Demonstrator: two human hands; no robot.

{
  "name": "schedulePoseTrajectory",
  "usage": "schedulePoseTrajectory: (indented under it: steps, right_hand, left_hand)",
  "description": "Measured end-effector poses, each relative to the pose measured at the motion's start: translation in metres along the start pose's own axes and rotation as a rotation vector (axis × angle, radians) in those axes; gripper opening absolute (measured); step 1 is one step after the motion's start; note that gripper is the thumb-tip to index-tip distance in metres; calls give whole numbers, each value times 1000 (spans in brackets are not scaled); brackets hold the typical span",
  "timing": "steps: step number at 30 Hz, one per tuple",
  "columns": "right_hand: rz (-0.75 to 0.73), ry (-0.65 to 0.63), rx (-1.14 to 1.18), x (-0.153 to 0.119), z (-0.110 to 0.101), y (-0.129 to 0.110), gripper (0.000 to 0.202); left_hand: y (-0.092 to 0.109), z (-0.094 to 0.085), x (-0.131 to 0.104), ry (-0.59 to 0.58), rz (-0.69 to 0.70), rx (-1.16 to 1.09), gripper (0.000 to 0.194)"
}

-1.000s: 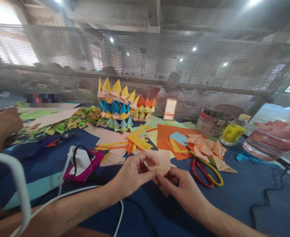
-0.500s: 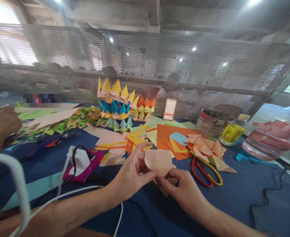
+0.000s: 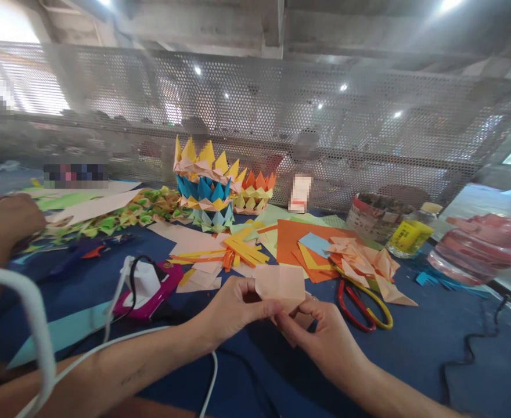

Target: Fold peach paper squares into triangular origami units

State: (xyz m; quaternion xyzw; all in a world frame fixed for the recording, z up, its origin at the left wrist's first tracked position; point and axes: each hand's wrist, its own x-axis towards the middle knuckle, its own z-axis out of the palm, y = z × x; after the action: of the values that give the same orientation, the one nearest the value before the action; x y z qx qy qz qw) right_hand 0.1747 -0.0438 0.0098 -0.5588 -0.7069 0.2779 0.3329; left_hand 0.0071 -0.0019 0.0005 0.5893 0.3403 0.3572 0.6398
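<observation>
A piece of folded peach paper (image 3: 280, 283) is held up above the blue table between my two hands. My left hand (image 3: 242, 303) pinches its lower left part, thumb in front and fingers curled behind. On the lower right, my right hand (image 3: 310, 325) grips the same paper, its thumb tip close to the left thumb. More peach paper shows partly behind the right fingers. Beyond the hands lie yellow and orange paper strips (image 3: 242, 247), an orange sheet (image 3: 288, 241) and folded peach pieces (image 3: 369, 258).
Red and yellow scissors handles (image 3: 355, 305) lie right of my right hand. A magenta power strip (image 3: 151, 296) and white cable are at left. Paper crowns (image 3: 205, 186) stand behind. A pink bottle (image 3: 477, 249) is far right. Another person's hand (image 3: 9, 223) is far left.
The fingers of my left hand have curled down from the paper's upper left edge to behind it. At far left, the other person's hand has shifted slightly right.
</observation>
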Motion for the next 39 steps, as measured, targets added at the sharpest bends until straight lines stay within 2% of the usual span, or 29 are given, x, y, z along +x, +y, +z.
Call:
schedulePoseTrajectory:
  steps: [12, 23, 27, 32, 39]
  right_hand:
    - [8, -56, 54, 0, 0, 2, 37]
    - [115, -105, 188, 2, -4, 0, 35]
    - [85, -107, 212, 1, -4, 0, 36]
    - [3, -170, 223, 0, -6, 3, 36]
    - [42, -172, 243, 1, -7, 0, 35]
  left_hand:
    - [8, 1, 0, 62, -91, -21, 32]
    - [9, 0, -1, 24, -64, -18, 28]
    - [8, 0, -1, 16, -33, 0, 28]
    - [9, -2, 0, -16, -7, -10, 27]
    - [11, -1, -1, -28, -21, -57, 22]
